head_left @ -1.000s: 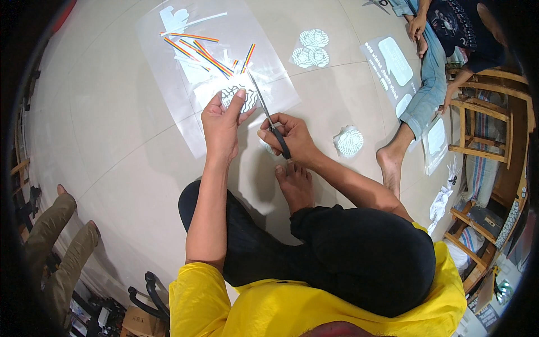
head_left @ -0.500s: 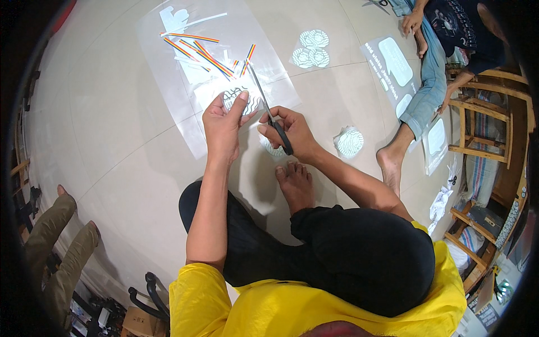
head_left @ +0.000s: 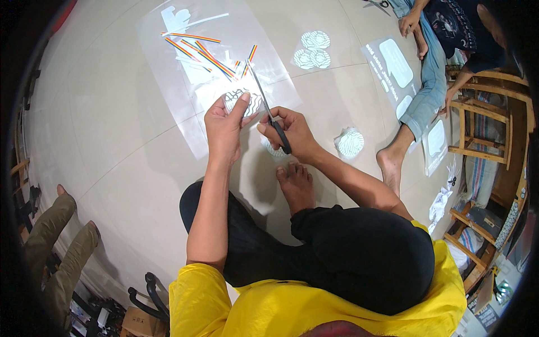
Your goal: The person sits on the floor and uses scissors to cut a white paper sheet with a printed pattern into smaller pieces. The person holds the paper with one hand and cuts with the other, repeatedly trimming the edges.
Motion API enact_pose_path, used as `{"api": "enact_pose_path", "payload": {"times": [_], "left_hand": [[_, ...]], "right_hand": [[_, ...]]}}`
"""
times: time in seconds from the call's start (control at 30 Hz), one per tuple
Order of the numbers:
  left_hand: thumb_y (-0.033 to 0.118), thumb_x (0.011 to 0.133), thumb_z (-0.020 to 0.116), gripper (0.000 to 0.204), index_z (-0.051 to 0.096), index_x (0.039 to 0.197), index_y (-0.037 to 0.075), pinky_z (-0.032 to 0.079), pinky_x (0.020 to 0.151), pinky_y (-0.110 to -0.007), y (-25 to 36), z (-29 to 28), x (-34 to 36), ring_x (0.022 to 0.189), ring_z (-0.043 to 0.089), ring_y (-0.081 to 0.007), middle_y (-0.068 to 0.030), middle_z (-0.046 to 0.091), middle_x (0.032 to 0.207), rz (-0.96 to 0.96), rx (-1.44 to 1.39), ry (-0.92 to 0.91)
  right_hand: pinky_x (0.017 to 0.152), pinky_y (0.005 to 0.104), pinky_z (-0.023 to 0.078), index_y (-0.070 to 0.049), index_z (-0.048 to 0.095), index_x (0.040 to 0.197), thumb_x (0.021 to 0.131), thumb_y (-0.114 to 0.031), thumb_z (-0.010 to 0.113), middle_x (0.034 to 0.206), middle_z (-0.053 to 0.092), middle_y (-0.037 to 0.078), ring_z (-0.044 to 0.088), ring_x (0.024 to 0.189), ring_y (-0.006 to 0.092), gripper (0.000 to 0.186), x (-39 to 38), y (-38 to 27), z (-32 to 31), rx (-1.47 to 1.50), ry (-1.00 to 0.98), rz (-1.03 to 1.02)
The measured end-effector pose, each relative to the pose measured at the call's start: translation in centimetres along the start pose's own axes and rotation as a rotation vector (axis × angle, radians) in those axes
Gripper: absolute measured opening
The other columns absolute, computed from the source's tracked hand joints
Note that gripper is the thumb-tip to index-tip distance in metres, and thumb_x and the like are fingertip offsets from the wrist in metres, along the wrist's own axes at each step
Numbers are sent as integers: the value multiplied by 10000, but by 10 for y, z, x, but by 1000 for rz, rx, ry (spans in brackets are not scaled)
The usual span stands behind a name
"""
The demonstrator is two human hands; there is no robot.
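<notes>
My left hand [head_left: 223, 130] pinches a white sticker piece [head_left: 254, 105] with dark wavy lines between thumb and fingers. The fingers of my right hand [head_left: 296, 133] are in the black handles of a pair of scissors [head_left: 285, 142]. Its long blades point up and away, close along the right side of the piece; whether they touch it I cannot tell. Below the right hand, a similar wavy-lined piece [head_left: 269, 148] lies on the floor, partly hidden. Beyond my hands, striped multicoloured strips [head_left: 209, 59] and white scraps lie on a clear plastic sheet [head_left: 168, 104].
Wavy-lined cut-outs [head_left: 312, 50] lie farther off, and a round stack of them [head_left: 350, 142] sits right of my hand. A co-worker's bare foot [head_left: 389, 159] and printed sheets [head_left: 393, 67] are at the right. Wooden chairs [head_left: 483, 132] line that side; another person's legs [head_left: 64, 247] show at left.
My left hand has shifted very slightly to the right and down, and the wavy-lined piece has turned a little in its grip. The scissors have hardly moved.
</notes>
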State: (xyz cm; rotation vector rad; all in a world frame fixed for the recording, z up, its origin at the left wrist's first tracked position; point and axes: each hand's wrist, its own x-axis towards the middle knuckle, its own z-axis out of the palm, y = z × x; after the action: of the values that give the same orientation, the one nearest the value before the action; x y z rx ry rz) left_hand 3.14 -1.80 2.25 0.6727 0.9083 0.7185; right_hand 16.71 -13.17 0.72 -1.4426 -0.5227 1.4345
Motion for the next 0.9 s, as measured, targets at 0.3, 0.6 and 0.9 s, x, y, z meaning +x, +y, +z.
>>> {"api": "enact_pose_path", "payload": {"times": [0.3, 0.6, 0.9], "left_hand": [[105, 1025, 715, 255, 652, 1220, -46, 664, 880, -363, -1, -2, 0, 942, 748, -156, -93, 751, 1107, -9, -19, -4], [231, 1103, 606, 252, 663, 1177, -3, 643, 912, -358, -1, -6, 2, 934, 730, -121, -61, 747, 1068, -33, -108, 12], [242, 1105, 609, 232, 699, 1180, 43, 608, 892, -316, -13, -8, 1, 952, 690, -102, -22, 727, 1095, -120, -178, -60]], "right_hand": [[493, 230, 364, -45, 670, 1077, 946, -220, 839, 668, 626, -14, 512, 538, 50, 277, 8, -11, 0, -7, -28, 34], [687, 241, 509, -16, 615, 1233, 950, -197, 828, 887, 725, 52, 651, 753, 89, 398, 11, -12, -10, 95, 86, -74], [776, 237, 516, 40, 532, 1312, 916, -89, 821, 986, 753, 89, 678, 872, 91, 507, 22, -16, -10, 208, 129, -243]]}}
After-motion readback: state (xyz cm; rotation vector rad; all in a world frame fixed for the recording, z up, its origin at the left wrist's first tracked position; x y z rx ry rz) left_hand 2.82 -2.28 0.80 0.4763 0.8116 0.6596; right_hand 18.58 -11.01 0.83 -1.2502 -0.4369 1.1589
